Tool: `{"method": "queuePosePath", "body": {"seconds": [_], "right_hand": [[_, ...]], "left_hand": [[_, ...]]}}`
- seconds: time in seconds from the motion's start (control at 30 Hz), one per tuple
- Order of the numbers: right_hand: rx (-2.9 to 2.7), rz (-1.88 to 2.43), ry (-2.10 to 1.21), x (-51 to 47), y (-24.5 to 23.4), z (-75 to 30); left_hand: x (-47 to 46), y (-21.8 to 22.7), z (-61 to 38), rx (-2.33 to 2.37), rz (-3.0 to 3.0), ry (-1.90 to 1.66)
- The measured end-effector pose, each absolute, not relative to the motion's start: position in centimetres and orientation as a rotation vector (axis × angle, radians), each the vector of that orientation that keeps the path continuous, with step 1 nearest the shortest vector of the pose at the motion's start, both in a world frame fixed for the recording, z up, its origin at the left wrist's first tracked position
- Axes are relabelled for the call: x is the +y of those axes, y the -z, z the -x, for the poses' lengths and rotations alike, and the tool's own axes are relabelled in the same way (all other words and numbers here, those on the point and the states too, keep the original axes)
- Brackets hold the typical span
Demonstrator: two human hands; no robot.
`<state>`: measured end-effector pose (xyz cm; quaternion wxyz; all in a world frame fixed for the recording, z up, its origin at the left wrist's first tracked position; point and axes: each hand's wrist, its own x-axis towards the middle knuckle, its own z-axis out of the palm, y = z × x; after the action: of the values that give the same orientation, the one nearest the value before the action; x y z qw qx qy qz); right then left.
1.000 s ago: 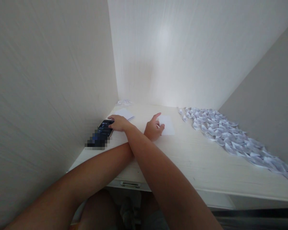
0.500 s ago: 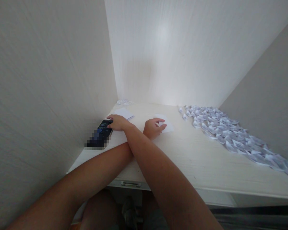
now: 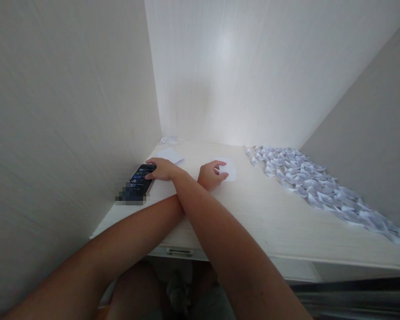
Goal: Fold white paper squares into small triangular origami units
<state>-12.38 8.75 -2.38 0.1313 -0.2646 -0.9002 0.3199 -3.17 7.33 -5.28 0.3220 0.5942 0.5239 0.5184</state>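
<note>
My forearms are crossed, the right one lying over the left. My right hand (image 3: 162,169) is at the upper end of a dark smartphone (image 3: 140,180), with its thumb on the lit screen and its other fingers at the far edge. On the right side of the crossing, my left hand (image 3: 210,175) rests beside a small white sheet of paper (image 3: 230,170). Its thumb and forefinger are apart in a curve over the sheet's left part, and the remaining fingers are hidden. A pixel blur covers the phone's lower part.
Behind my right hand lies a stack of white paper (image 3: 170,155), with thin paper strips (image 3: 169,140) in the back corner. Many folded white paper pieces (image 3: 296,173) spread along the right side of the desk (image 3: 233,222). Panels close in the left, back and right.
The phone screen now shows a different picture, a list with small images, and my right thumb has shifted slightly on it. My left hand stays by the sheet. The view has tilted a little.
</note>
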Motion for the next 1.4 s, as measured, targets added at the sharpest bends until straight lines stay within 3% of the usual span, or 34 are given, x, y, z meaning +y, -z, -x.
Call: {"method": "queuePosePath", "body": {"seconds": [0.87,1.13,1.3,1.4], "right_hand": [[-2.583,0.930,-0.961,8.90,2.23,12.74],[-2.611,0.823,-0.947,8.87,1.93,12.48],[-2.661,0.482,-1.162,8.85,2.07,12.47],[-2.645,0.491,-1.142,8.97,2.28,12.56]], "left_hand": [[7.60,5.84,3.17,1.403,-1.628,-1.361],[7.71,5.95,3.09,1.366,-1.627,-1.380],[7.61,5.87,3.05,1.315,-1.591,-1.379],[7.44,5.72,3.07,1.262,-1.561,-1.363]]}}
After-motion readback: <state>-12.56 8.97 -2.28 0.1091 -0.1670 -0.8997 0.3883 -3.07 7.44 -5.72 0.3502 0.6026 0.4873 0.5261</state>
